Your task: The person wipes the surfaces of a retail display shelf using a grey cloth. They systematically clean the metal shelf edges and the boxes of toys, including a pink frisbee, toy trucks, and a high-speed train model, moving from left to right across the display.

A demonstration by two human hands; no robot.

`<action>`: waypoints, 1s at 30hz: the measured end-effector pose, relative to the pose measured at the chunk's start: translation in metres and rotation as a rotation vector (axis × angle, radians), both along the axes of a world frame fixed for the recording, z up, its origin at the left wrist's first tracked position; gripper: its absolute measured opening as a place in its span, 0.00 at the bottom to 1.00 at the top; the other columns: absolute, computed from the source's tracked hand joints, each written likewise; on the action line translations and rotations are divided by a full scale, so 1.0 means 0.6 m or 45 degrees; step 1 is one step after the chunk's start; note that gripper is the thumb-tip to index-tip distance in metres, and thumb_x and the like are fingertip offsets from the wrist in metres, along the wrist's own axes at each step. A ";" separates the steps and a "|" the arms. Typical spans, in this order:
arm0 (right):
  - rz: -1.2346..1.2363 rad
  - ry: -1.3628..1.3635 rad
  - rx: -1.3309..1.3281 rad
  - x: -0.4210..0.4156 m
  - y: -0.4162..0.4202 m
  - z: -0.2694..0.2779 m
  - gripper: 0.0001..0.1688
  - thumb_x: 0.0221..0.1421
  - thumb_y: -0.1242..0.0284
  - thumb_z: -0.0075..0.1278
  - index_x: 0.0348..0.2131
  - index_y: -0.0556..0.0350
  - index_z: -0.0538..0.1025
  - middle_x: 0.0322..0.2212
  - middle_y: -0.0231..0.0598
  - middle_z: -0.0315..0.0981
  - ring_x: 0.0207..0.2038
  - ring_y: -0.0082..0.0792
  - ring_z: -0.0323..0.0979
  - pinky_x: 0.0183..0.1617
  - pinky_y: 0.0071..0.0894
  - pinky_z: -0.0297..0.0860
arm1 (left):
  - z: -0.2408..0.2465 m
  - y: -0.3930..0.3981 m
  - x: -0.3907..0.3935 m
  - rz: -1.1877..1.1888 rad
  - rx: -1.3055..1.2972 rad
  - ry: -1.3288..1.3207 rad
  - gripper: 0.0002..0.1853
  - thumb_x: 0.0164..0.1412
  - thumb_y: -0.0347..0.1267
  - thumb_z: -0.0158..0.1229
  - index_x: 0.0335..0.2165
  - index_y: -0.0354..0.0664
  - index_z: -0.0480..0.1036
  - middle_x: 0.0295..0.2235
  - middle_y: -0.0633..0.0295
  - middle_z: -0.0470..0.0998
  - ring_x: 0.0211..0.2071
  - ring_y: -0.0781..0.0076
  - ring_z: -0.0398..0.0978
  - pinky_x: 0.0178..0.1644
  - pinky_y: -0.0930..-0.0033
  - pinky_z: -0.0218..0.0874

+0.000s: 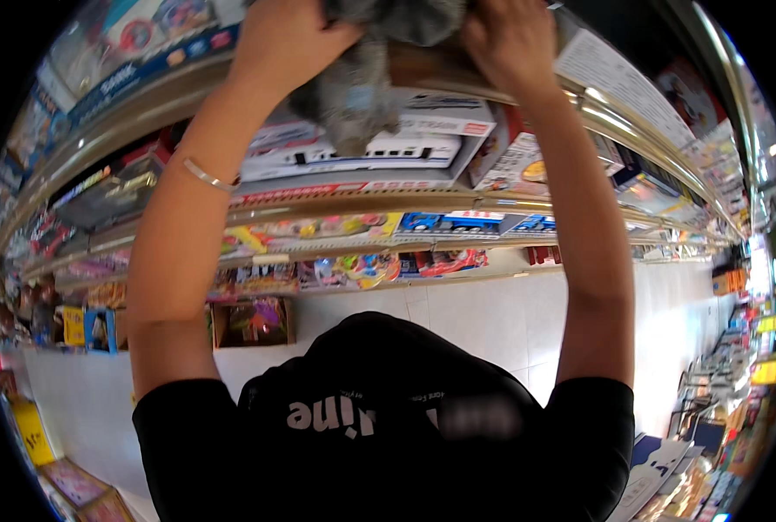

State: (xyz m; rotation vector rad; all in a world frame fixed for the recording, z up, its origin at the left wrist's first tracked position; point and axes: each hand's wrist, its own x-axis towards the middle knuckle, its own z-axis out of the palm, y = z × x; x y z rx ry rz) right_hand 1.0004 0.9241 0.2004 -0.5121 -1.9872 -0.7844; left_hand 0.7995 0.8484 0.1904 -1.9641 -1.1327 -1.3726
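Observation:
Both my arms reach up to a toy shelf. My left hand (296,39), below a bracelet (208,175) on that forearm, grips a grey cloth (361,85) with its thumb against the fabric. The cloth is crumpled, and its loose end hangs over the shelf edge. At the cloth's other side is my right hand (512,46), close to the edge of the upper shelf board (427,68). The top of the picture cuts off its fingers, so its hold is unclear. Behind the hanging cloth stands a boxed white toy train (401,153) on the shelf below.
Lower shelves carry boxed blue toy trucks (453,223) and bagged toys (368,267). A cardboard box (254,323) stands on the tiled floor (479,300). A white printed box (623,85) sits beside my right hand. More goods (721,391) line the right side.

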 end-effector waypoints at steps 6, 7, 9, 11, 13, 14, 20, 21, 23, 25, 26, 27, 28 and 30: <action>-0.093 -0.078 0.044 0.001 0.022 -0.013 0.26 0.46 0.67 0.42 0.45 0.58 0.64 0.46 0.48 0.60 0.49 0.48 0.58 0.52 0.43 0.53 | -0.012 -0.016 -0.023 -0.220 0.098 0.182 0.29 0.33 0.28 0.60 0.40 0.43 0.61 0.35 0.52 0.69 0.37 0.52 0.67 0.41 0.59 0.58; -0.072 -0.080 0.114 0.006 0.035 -0.019 0.26 0.47 0.67 0.42 0.46 0.58 0.63 0.46 0.48 0.60 0.49 0.48 0.58 0.52 0.43 0.53 | -0.015 -0.017 -0.024 -0.228 0.150 0.210 0.29 0.34 0.29 0.60 0.40 0.44 0.61 0.35 0.53 0.69 0.37 0.52 0.67 0.42 0.58 0.58; -0.016 -0.134 0.240 0.021 0.036 -0.013 0.26 0.47 0.69 0.42 0.47 0.57 0.62 0.47 0.47 0.60 0.50 0.47 0.58 0.53 0.42 0.53 | -0.025 -0.011 -0.020 -0.355 0.265 0.228 0.29 0.34 0.30 0.60 0.40 0.45 0.61 0.34 0.54 0.69 0.36 0.53 0.67 0.42 0.58 0.57; -0.017 -0.143 0.268 0.017 0.046 -0.016 0.26 0.47 0.70 0.43 0.48 0.57 0.62 0.47 0.46 0.60 0.50 0.45 0.58 0.53 0.41 0.53 | -0.045 0.003 -0.030 -0.429 0.359 0.265 0.28 0.35 0.30 0.60 0.40 0.47 0.62 0.34 0.54 0.69 0.35 0.54 0.67 0.43 0.58 0.57; -0.143 -0.136 0.214 0.014 0.047 -0.018 0.26 0.46 0.71 0.44 0.47 0.57 0.62 0.47 0.46 0.60 0.50 0.44 0.58 0.53 0.40 0.53 | -0.071 0.008 -0.042 -0.379 0.464 0.358 0.25 0.37 0.31 0.58 0.40 0.49 0.62 0.33 0.55 0.68 0.34 0.55 0.67 0.42 0.59 0.57; -0.103 -0.111 0.202 0.009 0.049 -0.017 0.24 0.47 0.72 0.43 0.46 0.58 0.65 0.46 0.49 0.60 0.49 0.44 0.59 0.53 0.37 0.53 | -0.085 0.004 -0.051 -0.342 0.463 0.400 0.24 0.39 0.31 0.57 0.40 0.50 0.62 0.32 0.55 0.68 0.34 0.56 0.68 0.42 0.59 0.57; -0.003 -0.111 0.186 -0.003 0.044 -0.016 0.22 0.50 0.67 0.39 0.46 0.53 0.66 0.43 0.43 0.65 0.47 0.43 0.63 0.49 0.37 0.58 | -0.146 -0.043 -0.091 -0.214 0.498 0.411 0.16 0.48 0.29 0.47 0.39 0.52 0.64 0.34 0.54 0.67 0.33 0.58 0.68 0.40 0.63 0.60; -0.029 -0.104 0.198 0.001 0.045 -0.016 0.22 0.50 0.67 0.39 0.46 0.53 0.66 0.43 0.44 0.65 0.47 0.43 0.63 0.49 0.37 0.58 | -0.151 -0.065 -0.105 -0.140 0.327 0.509 0.28 0.37 0.28 0.55 0.43 0.53 0.63 0.38 0.56 0.68 0.38 0.57 0.67 0.42 0.62 0.58; -0.076 -0.094 0.191 -0.001 0.040 -0.016 0.23 0.51 0.66 0.37 0.46 0.53 0.66 0.44 0.43 0.65 0.47 0.43 0.62 0.50 0.37 0.58 | -0.166 -0.099 -0.140 -0.015 0.080 0.589 0.40 0.25 0.27 0.63 0.45 0.56 0.62 0.41 0.59 0.68 0.42 0.57 0.66 0.43 0.62 0.57; -0.092 -0.093 0.194 -0.005 0.041 -0.015 0.23 0.51 0.66 0.36 0.47 0.53 0.66 0.44 0.43 0.64 0.48 0.43 0.62 0.50 0.37 0.57 | -0.202 -0.116 -0.177 0.076 -0.067 0.545 0.40 0.20 0.26 0.64 0.42 0.57 0.65 0.40 0.61 0.69 0.42 0.59 0.66 0.42 0.61 0.56; -0.104 -0.104 0.242 -0.002 0.048 -0.015 0.23 0.51 0.65 0.36 0.47 0.52 0.66 0.45 0.43 0.64 0.48 0.42 0.62 0.51 0.36 0.57 | -0.221 -0.131 -0.203 0.126 -0.113 0.492 0.37 0.26 0.28 0.62 0.44 0.55 0.63 0.42 0.57 0.67 0.44 0.57 0.65 0.44 0.62 0.56; -0.092 -0.100 0.224 -0.006 0.047 -0.014 0.23 0.51 0.66 0.36 0.46 0.53 0.66 0.45 0.43 0.64 0.48 0.42 0.62 0.51 0.36 0.56 | -0.244 -0.147 -0.231 0.175 -0.157 0.439 0.35 0.32 0.29 0.59 0.46 0.54 0.62 0.43 0.53 0.66 0.45 0.55 0.64 0.46 0.62 0.55; -0.086 -0.095 0.202 -0.007 0.044 -0.016 0.23 0.51 0.66 0.36 0.46 0.53 0.66 0.45 0.43 0.64 0.48 0.42 0.61 0.52 0.36 0.56 | -0.272 -0.165 -0.252 0.226 -0.188 0.342 0.34 0.30 0.29 0.60 0.44 0.53 0.63 0.43 0.54 0.67 0.45 0.56 0.65 0.46 0.62 0.55; -0.088 -0.101 0.213 -0.001 0.047 -0.015 0.23 0.50 0.65 0.38 0.45 0.55 0.67 0.44 0.43 0.65 0.47 0.41 0.62 0.51 0.36 0.57 | -0.338 -0.199 -0.296 0.306 -0.232 0.148 0.32 0.29 0.29 0.60 0.42 0.51 0.65 0.43 0.55 0.66 0.45 0.56 0.64 0.46 0.60 0.54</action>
